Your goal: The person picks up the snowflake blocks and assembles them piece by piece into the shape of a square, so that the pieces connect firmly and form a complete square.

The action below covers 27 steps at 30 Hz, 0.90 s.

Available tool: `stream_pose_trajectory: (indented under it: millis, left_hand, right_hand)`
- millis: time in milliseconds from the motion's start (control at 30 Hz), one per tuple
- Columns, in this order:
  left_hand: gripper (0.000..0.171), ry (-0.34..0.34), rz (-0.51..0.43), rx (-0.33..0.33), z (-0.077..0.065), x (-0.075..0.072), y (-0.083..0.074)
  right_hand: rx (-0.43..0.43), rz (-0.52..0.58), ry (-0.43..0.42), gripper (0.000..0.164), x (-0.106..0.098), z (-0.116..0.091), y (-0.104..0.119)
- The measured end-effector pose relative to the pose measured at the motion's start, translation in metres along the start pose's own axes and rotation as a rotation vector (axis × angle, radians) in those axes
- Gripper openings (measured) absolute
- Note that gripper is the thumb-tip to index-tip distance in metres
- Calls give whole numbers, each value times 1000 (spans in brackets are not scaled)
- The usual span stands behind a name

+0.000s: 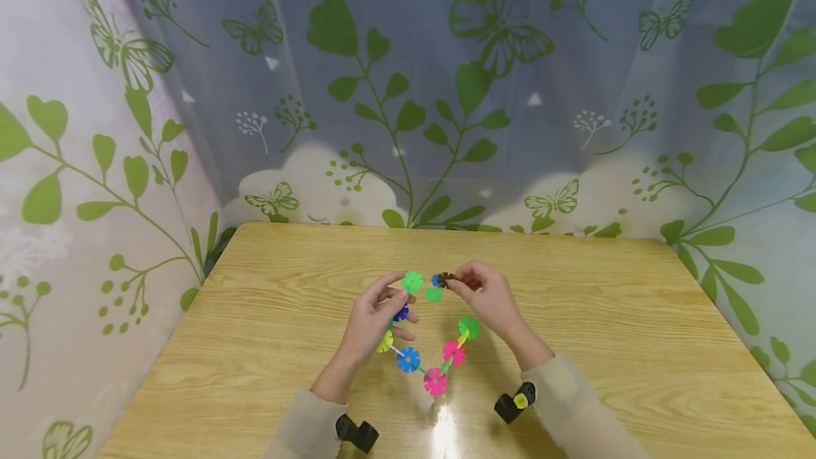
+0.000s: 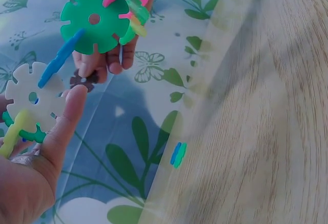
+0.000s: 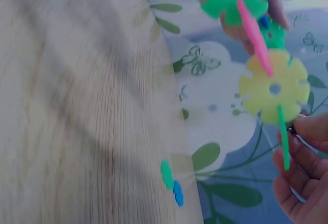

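My left hand pinches a chain of colourful plastic snowflake discs near its light green end disc. From there the chain hangs in a curve through a blue disc and a lower pink disc, then rises to a green disc below my right hand. Between thumb and fingers, the right hand holds a single dark brown disc, apart from the light green end. In the left wrist view a white disc of the chain shows beside the left thumb.
A loose green disc and a blue disc lie together on the wooden table, beyond the hands. A patterned curtain hangs along the table's far edge. Each wrist carries a small black camera.
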<state>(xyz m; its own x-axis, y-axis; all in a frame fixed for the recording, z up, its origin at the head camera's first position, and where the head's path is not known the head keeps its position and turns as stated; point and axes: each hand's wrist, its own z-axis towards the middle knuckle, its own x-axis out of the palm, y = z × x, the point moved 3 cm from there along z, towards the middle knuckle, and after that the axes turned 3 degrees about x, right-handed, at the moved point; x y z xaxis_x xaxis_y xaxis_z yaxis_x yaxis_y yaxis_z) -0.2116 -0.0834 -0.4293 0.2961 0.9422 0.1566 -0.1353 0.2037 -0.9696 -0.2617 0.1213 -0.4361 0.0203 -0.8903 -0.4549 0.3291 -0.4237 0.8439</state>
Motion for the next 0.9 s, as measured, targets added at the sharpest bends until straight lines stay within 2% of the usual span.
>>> stream_pose_trajectory:
  millis: [133, 333, 567, 733, 900]
  left_hand:
    - [39, -19, 7, -2, 2, 1, -2]
    - [40, -41, 24, 8, 4, 2, -4]
    - [41, -54, -7, 32, 12, -2, 16]
    - [42, -78, -12, 38, 12, -1, 21]
    - [43, -75, -6, 16, 11, 0, 23]
  right_hand:
    - [-19, 21, -15, 8, 0, -7, 15]
    - [-65, 46, -34, 6, 5, -10, 23]
    - [-127, 43, -63, 6, 12, -10, 25]
    - [-167, 33, -71, 6, 16, -12, 24]
    - [-269, -5, -92, 6, 20, -14, 25]
